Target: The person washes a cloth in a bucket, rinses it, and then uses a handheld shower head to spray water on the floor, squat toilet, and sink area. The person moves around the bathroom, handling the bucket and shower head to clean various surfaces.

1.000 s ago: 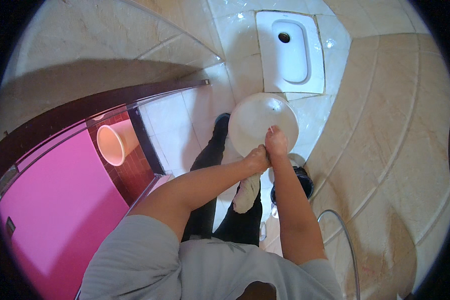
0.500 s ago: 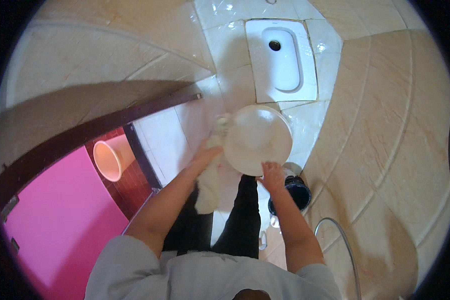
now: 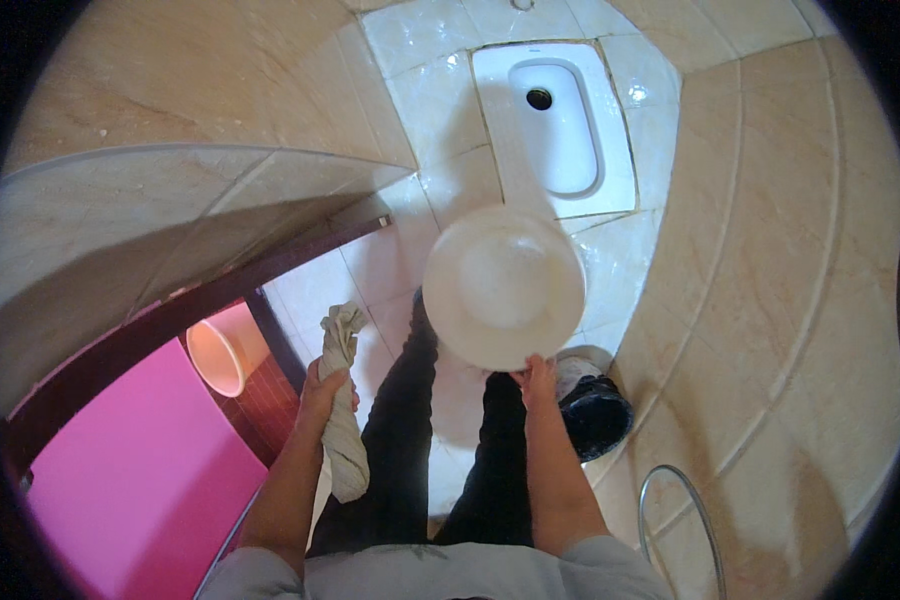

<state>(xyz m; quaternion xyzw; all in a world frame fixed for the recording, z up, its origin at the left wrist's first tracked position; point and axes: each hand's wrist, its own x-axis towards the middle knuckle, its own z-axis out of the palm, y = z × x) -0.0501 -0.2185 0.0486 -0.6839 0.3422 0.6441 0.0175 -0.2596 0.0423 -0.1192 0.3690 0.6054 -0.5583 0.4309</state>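
My left hand (image 3: 322, 393) is closed around the middle of a twisted, off-white cloth (image 3: 346, 455). The cloth hangs lengthwise beside my left leg, its ends sticking out above and below the fist. With its fingers on the near right rim, my right hand (image 3: 538, 380) grips a round, cream-coloured basin (image 3: 505, 285). The basin is held in front of my legs with its wide, pale inside showing; I see nothing in it. The fingertips behind the rim are hidden.
A white squat toilet (image 3: 618, 150) is set in the wet tiled floor ahead. Beside my right forearm is a black bucket (image 3: 595, 420). A grey hose (image 3: 705, 510) loops by the right wall. To the left are a pink door (image 3: 140, 460) and an orange bucket (image 3: 225, 350) past the threshold.
My left hand has moved left and nearer with the cloth, away from the basin. The right hand, open by the rim before, now grips it. The basin has come slightly nearer.
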